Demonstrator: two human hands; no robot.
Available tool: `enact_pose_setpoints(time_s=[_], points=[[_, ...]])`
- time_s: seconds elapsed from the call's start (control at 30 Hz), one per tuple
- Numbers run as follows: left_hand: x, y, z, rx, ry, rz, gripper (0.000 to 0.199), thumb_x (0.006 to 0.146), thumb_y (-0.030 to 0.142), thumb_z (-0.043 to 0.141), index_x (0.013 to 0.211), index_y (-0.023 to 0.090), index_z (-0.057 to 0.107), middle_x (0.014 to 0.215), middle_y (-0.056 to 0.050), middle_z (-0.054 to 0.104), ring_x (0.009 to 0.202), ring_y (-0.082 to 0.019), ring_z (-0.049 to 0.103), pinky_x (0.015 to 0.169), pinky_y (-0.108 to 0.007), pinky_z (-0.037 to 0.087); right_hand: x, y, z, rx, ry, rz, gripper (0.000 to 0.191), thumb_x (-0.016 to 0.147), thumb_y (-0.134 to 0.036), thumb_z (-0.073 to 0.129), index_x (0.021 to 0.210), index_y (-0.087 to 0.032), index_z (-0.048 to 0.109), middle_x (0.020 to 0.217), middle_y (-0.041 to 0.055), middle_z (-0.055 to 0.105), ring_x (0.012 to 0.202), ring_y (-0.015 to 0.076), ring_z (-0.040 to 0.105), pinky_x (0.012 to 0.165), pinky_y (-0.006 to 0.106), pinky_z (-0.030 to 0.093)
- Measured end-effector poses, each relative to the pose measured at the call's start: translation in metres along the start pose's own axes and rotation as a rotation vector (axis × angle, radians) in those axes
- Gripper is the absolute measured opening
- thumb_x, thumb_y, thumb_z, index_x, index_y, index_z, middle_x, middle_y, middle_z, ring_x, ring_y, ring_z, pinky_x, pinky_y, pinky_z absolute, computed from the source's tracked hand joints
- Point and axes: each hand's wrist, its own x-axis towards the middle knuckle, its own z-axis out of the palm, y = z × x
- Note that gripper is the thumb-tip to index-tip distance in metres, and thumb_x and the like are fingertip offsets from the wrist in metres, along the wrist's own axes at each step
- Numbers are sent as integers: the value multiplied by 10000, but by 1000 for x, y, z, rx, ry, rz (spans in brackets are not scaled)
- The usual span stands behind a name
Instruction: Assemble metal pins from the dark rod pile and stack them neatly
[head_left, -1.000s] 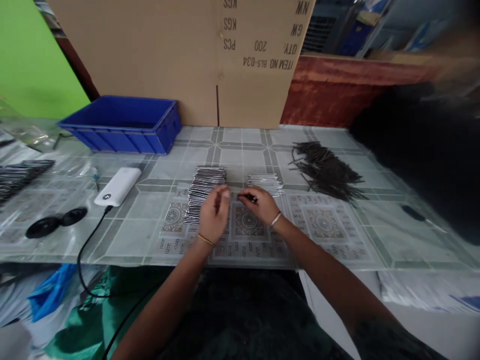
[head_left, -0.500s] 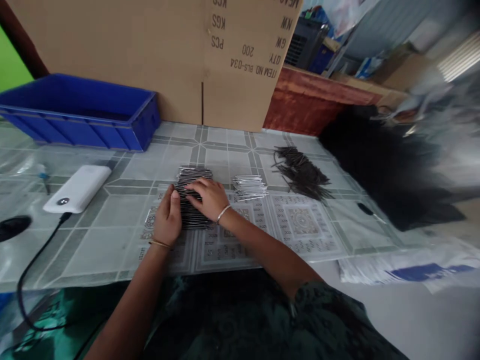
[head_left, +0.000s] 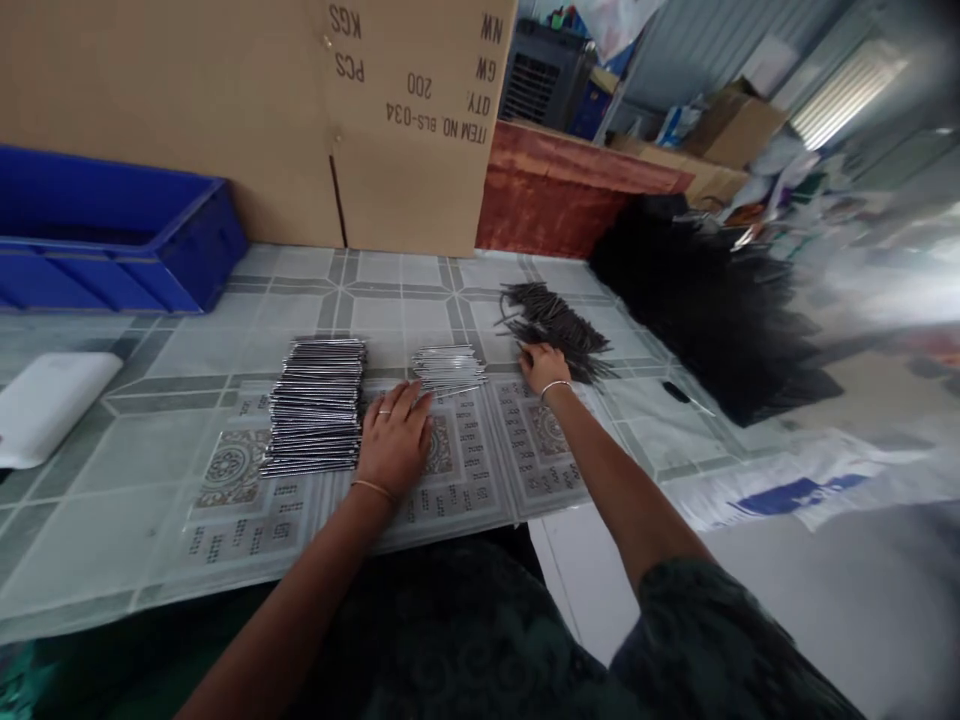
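Observation:
My left hand (head_left: pixel 396 435) lies palm down on the patterned mat (head_left: pixel 487 490), fingers stretched out. Its fingertips reach the near edge of a small bundle of shiny silver rods (head_left: pixel 450 368). Just left of this hand, a larger stack of dark, ridged metal rods (head_left: pixel 316 405) lies in neat parallel rows. My right hand (head_left: pixel 545 368) is at the near-left edge of a loose heap of thin dark strips (head_left: pixel 562 325). Its fingers are bent and closed on some strips; the fingertips are partly hidden.
A blue plastic crate (head_left: pixel 187 245) stands at the back left, with a white power bank (head_left: pixel 56 405) in front. Behind the table stands a large cardboard sheet (head_left: pixel 405 190). Black material (head_left: pixel 705 310) covers the right end, near a small black object (head_left: pixel 676 391).
Both hands have left the stack of dark metal rods. My right hand has moved right to the dark strips, my left hand right toward the silver rods. The view has swung right.

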Motion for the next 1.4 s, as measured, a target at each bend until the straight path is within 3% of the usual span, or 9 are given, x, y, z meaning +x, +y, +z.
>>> enact_pose_setpoints(time_s=[0.17, 0.27, 0.4, 0.53, 0.77, 0.93, 1.0, 1.17, 1.4], points=[[-29, -12, -18, 116, 149, -80, 468, 944, 376, 463, 1380, 207, 490, 1532, -111, 384, 1470, -299, 231, 1197, -529, 181, 7, -5, 0, -107, -112, -10, 228, 905, -214, 555, 1069, -203, 713, 1172, 149, 643, 1087, 320, 575, 895, 452, 496], [-51, -18, -39, 162, 215, -148, 456, 946, 356, 468, 1378, 212, 485, 1501, -108, 428, 1451, -291, 273, 1181, -514, 233, 15, -4, -1, -102, -155, 74, 306, 868, -205, 592, 1165, -191, 665, 1121, 139, 679, 1071, 311, 610, 912, 451, 492], [-55, -10, -32, 210, 32, -115, 372, 970, 307, 420, 1311, 220, 543, 1421, -81, 526, 1343, -257, 435, 1114, -450, 359, 31, 0, -1, 120, -176, 170, 356, 813, -205, 604, 1159, -146, 662, 1075, 124, 707, 1014, 277, 648, 943, 424, 482], [-28, 3, -5, 270, -198, -128, 377, 971, 291, 412, 1317, 220, 543, 1462, -72, 485, 1299, -267, 470, 1072, -453, 403, 39, 6, -10, 508, -115, 214, 268, 774, -211, 566, 992, -120, 693, 955, 100, 719, 895, 229, 659, 897, 376, 502], [16, 7, 7, 368, -286, -116, 398, 968, 310, 413, 1315, 169, 545, 1270, -132, 595, 1128, -315, 552, 914, -463, 466, 1, 10, -44, 1094, -227, 392, 265, 696, -311, 616, 927, -184, 590, 759, -3, 636, 666, 120, 595, 604, 228, 463], [35, 5, 12, 388, -309, -48, 311, 976, 264, 380, 1086, 154, 649, 1111, -124, 634, 1020, -302, 590, 852, -441, 466, -51, -8, -39, 1128, -406, 264, 355, 747, -344, 549, 1064, -201, 618, 719, -45, 553, 489, 70, 383, 454, 189, 295], [38, 5, 15, 403, -319, 4, 317, 978, 220, 351, 1050, 134, 647, 1090, -136, 630, 995, -293, 599, 834, -430, 463, -65, -15, -32, 1047, -425, 148, 357, 794, -333, 518, 1095, -196, 653, 790, -13, 601, 554, 91, 444, 517, 217, 371], [19, 4, 16, 367, -314, 83, 308, 985, 230, 345, 1036, 147, 637, 1085, -129, 626, 976, -278, 606, 836, -415, 456, -79, -20, -17, 845, -290, -195, 289, 877, -297, 518, 1061, -224, 729, 986, 55, 656, 983, 194, 588, 953, 379, 451], [4, 2, 18, 296, -299, 29, 322, 994, 278, 342, 1058, 164, 636, 1097, -120, 625, 975, -278, 610, 846, -419, 467, -97, -18, -9, 587, -150, -288, 278, 940, -321, 544, 1145, -244, 715, 967, 69, 621, 923, 193, 604, 919, 375, 498]])
